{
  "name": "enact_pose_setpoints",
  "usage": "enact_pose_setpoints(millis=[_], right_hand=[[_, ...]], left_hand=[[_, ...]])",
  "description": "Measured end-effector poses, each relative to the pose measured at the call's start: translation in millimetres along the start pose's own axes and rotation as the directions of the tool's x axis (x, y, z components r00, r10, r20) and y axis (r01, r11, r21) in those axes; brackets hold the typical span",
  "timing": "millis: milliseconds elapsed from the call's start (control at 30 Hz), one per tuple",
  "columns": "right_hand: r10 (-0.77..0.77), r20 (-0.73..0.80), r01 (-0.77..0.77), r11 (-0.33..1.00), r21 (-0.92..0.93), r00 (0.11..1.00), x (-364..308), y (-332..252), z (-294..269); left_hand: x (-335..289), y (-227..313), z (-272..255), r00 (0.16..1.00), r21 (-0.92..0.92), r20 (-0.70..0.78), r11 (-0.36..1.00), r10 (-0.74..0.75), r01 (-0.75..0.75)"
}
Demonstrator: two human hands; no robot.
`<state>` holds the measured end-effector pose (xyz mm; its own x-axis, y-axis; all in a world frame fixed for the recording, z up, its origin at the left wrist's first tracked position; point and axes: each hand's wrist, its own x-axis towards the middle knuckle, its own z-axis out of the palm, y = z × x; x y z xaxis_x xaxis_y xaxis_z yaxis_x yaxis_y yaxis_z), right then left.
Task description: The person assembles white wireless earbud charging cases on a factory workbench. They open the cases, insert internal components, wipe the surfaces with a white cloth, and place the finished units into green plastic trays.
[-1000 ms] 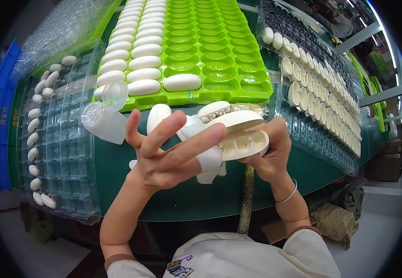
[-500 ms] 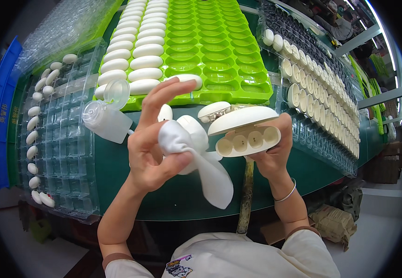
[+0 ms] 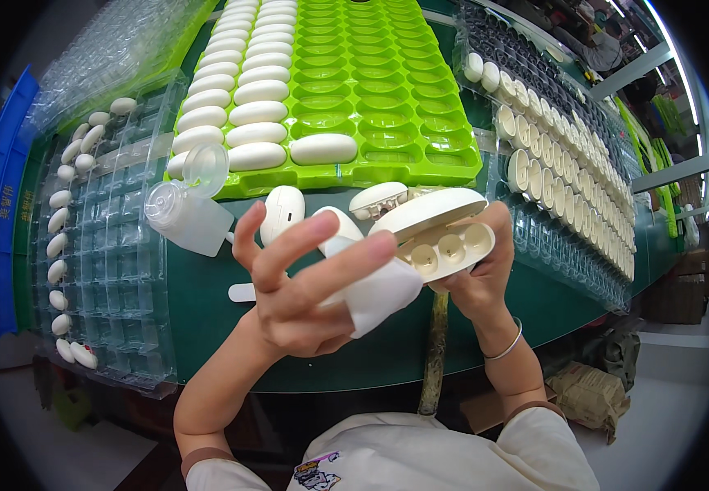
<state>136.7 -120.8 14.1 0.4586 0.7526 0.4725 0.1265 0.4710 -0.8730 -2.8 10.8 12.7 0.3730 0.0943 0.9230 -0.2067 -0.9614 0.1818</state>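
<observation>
My right hand [image 3: 483, 266] grips a white oval flip-lid case [image 3: 457, 252], its lid raised and a row of round cream wells showing inside. My left hand [image 3: 305, 307] is closed on a white cloth [image 3: 383, 290], with some fingers stretched out over it. The cloth is bunched against the left end of the case, and the fingers hide part of both. Behind my left hand stands a closed white case [image 3: 282, 214] with a small dark slot. Another white piece [image 3: 340, 225] is partly covered by the fingers. A further open case [image 3: 377, 200] lies just behind the held one.
A green tray [image 3: 379, 173] carries rows of white oval cases at its left. Beside it stands a translucent bottle [image 3: 191, 217] with its cap flipped up. Clear trays [image 3: 109, 286] at the left and cream shells [image 3: 547, 151] at the right flank the green table [image 3: 207, 327].
My left hand has swung right, bringing the cloth from hanging loose to the held case. The case has tilted, and the closed case behind shows more fully.
</observation>
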Motion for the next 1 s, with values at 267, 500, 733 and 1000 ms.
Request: enact_pose_setpoints(millis=[267, 500, 733, 1000], right_hand=[[0.154, -0.080, -0.136, 0.971, 0.199, 0.985, 1, -3, -2], [0.184, -0.058, -0.168, 0.962, 0.216, 0.981, 4, -6, -1], [0.197, -0.047, -0.186, 0.967, 0.173, 0.979, 4, -5, 0], [0.269, -0.108, -0.235, 0.938, 0.254, 0.957, 8, -5, -4]], left_hand=[[2, -14, -1, 0.975, 0.491, -0.032, 0.853, 0.220, -0.176], [-9, -14, -10, 0.997, 0.364, 0.074, 0.931, 0.003, -0.029], [-6, -12, 1, 0.995, 0.162, 0.085, 0.984, 0.055, -0.068], [2, 0, -2, 0.913, -0.417, 0.267, 0.817, -0.310, 0.399]])
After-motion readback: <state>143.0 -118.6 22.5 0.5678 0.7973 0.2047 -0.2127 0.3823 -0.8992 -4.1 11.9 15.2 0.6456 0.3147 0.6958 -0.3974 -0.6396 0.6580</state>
